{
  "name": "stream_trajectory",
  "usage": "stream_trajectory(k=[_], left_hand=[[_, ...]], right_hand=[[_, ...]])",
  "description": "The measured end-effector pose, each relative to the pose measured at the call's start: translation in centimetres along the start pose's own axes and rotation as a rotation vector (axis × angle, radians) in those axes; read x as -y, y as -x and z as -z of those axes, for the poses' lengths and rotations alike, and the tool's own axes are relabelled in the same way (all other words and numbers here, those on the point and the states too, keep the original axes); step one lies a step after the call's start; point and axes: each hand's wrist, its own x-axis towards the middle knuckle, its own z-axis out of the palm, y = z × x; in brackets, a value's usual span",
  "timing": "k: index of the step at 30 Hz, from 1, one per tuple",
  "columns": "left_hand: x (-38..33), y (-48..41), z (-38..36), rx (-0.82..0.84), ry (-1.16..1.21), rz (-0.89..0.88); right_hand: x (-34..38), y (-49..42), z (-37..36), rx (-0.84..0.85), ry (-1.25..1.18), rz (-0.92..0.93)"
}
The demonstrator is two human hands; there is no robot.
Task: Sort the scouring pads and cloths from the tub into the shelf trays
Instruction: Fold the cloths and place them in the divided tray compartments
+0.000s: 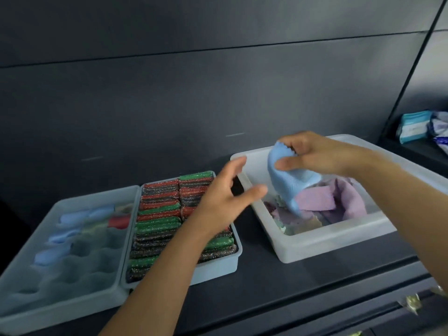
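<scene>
The right hand [315, 154] reaches in from 3 o'clock with the forearm slanting across the tub, knuckles up, its thumb and curled fingers pinching the top edge of a light blue cloth [288, 180]. The cloth hangs from the pinch, and its lower end trails down among the other cloths in the tub. The left hand [218, 202] comes up from 6 o'clock on a long bare forearm, held above the right end of the middle tray, palm turned toward the cloth. Its fingers are spread wide and grip nothing, with the thumb tip just beside the cloth; I cannot tell if it touches. The white tub [327, 246] stands on the dark shelf [266, 287] at 4 o'clock of the view and holds crumpled purple cloths [339, 197] and some paler cloths [303, 225] toward its near left corner. At 9 o'clock of the tub, close beside it, a grey tray [218, 269] is packed with rows of glittery scouring pads [157, 214] in red, green and dark silver. Touching that tray's left side, at 8 o'clock of the view, a second grey tray [60, 309] with dimpled cells carries rolled blue cloths [72, 218] and one red rolled cloth [118, 221] in its far cells. Wrapped packs [412, 127] lie on a neighbouring shelf at 2 o'clock.
</scene>
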Motion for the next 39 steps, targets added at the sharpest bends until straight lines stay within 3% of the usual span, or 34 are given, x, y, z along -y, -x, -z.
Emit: stream_trajectory(k=[2, 5, 9, 14, 18, 21, 24, 27, 29, 32, 36, 39], left_hand=[[-2.1, -1.2, 1.4, 0.028, 0.147, -0.039], [-4.4, -1.7, 3.4, 0.059, 0.284, -0.108], [-4.5, 0.1, 5.9, 0.064, 0.277, -0.06], [-0.3, 4.0, 9.9, 0.102, 0.163, 0.159], [2.3, 6.4, 13.0, -0.16, 0.479, 0.184], [2.5, 7.2, 13.9, -0.419, 0.63, 0.228], [3.1, 7.5, 14.8, -0.654, 0.567, 0.256], [2.7, 8.2, 16.2, -0.73, 0.472, 0.213], [2.3, 8.8, 17.2, -0.701, 0.465, 0.202], [2.4, 9.8, 19.1, -0.518, 0.353, 0.146], [2.5, 10.9, 20.4, -0.458, 0.0, 0.154], [2.3, 11.5, 20.8, -0.46, -0.266, 0.119]], right_hand=[[3.3, 0.1, 0.2, 0.098, -0.086, 0.083], [7.0, -0.3, 0.2, 0.097, -0.17, 0.195], [9.4, -1.2, 0.2, -0.093, -0.302, 0.267], [9.3, -1.9, -0.9, -0.335, -0.367, 0.183], [8.2, -2.4, -3.3, -0.505, -0.446, 0.037], [7.4, -3.2, -5.9, -0.523, -0.584, -0.099], [6.8, -3.4, -7.8, -0.421, -0.807, -0.171], [6.4, -3.5, -8.3, -0.196, -0.928, -0.097], [6.3, -3.4, -8.5, -0.107, -0.893, -0.053], [6.5, -3.2, -8.6, -0.05, -0.712, -0.021], [7.4, -3.2, -9.3, -0.187, -0.238, 0.018], [7.9, -3.2, -10.0, -0.257, -0.083, 0.056]])
